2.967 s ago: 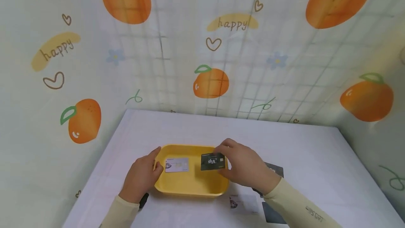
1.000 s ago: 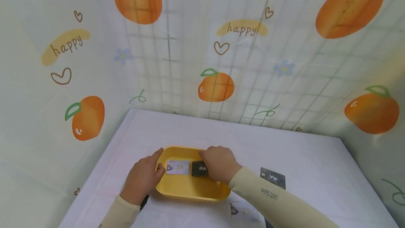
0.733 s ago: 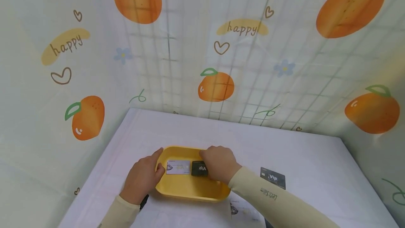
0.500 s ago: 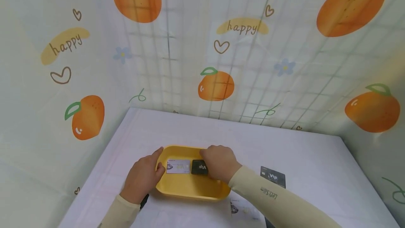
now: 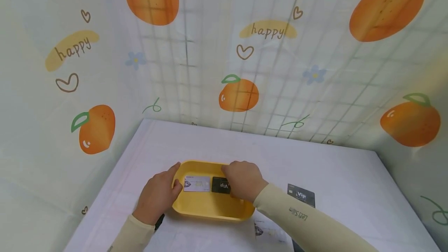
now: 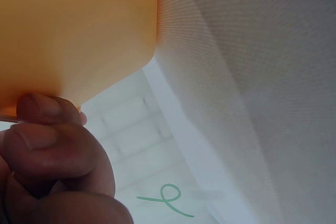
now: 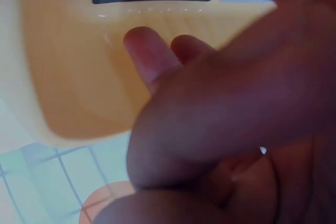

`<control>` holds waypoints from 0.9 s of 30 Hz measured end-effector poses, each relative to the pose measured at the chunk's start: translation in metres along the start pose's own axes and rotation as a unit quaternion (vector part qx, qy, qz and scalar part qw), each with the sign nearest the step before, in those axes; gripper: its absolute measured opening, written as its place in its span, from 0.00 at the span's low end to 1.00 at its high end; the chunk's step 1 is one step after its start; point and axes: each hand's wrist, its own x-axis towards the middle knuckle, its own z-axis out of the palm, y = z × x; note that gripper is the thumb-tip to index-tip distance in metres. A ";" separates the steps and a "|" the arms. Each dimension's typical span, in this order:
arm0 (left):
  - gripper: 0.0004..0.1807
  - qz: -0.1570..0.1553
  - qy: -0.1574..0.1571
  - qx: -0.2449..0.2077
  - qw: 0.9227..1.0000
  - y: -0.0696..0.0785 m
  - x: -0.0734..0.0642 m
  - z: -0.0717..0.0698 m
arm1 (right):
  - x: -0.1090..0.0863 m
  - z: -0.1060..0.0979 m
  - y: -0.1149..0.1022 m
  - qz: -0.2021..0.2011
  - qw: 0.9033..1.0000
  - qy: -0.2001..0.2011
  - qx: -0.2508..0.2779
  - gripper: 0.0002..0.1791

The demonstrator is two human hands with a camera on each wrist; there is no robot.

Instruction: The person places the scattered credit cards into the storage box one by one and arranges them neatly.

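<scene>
A shallow yellow tray stands on the table. Side by side on its floor lie a white card and a black "Vip" card. My left hand grips the tray's left rim; its index finger lies along the edge and, in the left wrist view, the curled fingers meet the outer wall. Bent over the tray's right side is my right hand, hiding the black card's right end in the head view. In the right wrist view its fingertips sit near the far inner wall, apart from the black card's visible edge.
Right of the tray on the table lies another black card. A white card lies in front, with a dark card mostly under the right sleeve. Printed curtains stand behind and at both sides.
Three seconds ago my right hand pinched the black card above the tray; now that card is down beside the white one. Over the last second both hands have stayed put.
</scene>
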 end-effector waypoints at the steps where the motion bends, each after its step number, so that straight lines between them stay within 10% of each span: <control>1: 0.31 0.000 0.000 -0.001 1.000 0.000 0.000 0.001 | -0.001 -0.001 0.000 0.001 1.000 0.000 0.003 0.27; 18: 0.31 0.014 0.000 -0.010 1.000 -0.001 0.001 0.007 | -0.072 -0.043 0.041 0.084 0.989 0.063 0.106 0.35; 27: 0.30 0.023 0.014 -0.002 1.000 -0.004 -0.001 0.008 | -0.126 -0.023 0.071 0.149 0.973 0.080 0.157 0.37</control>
